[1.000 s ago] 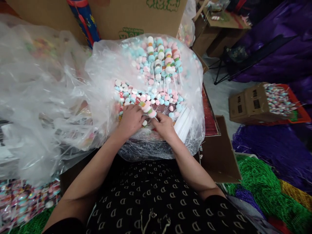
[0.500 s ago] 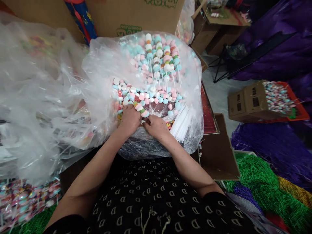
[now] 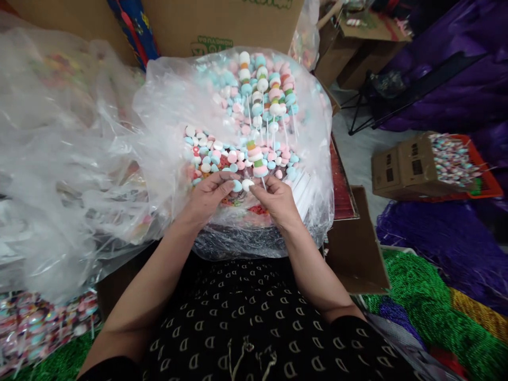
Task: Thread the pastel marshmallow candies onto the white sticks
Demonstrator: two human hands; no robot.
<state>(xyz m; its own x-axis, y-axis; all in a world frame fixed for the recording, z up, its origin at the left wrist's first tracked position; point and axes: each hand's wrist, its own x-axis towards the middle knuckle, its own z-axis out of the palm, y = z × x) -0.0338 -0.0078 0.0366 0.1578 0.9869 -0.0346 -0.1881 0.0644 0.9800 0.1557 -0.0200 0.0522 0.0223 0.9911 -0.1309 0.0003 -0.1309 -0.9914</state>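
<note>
My left hand [image 3: 208, 194] pinches a blue-and-white marshmallow [image 3: 237, 186] between thumb and fingers. My right hand [image 3: 277, 198] grips the white stick of a marshmallow skewer [image 3: 256, 157], whose pink, white, green and orange pieces point away from me. A white marshmallow [image 3: 248, 184] sits at that hand's thumb tip, close beside the blue one. Under and beyond both hands lie loose marshmallows [image 3: 206, 153] in pink, white and blue on a clear plastic bag [image 3: 254, 243]. Several finished skewers [image 3: 274, 95] rest on the heap behind. White sticks [image 3: 304, 193] lie right of my right hand.
Crumpled plastic bags [image 3: 79, 174] fill the left side. A large cardboard box [image 3: 174, 24] stands behind the heap. On the right are an open box [image 3: 353, 254], green tinsel [image 3: 420, 296], purple shreds [image 3: 436, 238] and a carton [image 3: 400, 166] with wrapped sweets.
Both hands have lifted from the pile and drawn slightly apart. The skewer has swung upright into my right hand, and a blue and a white marshmallow now show between the fingers.
</note>
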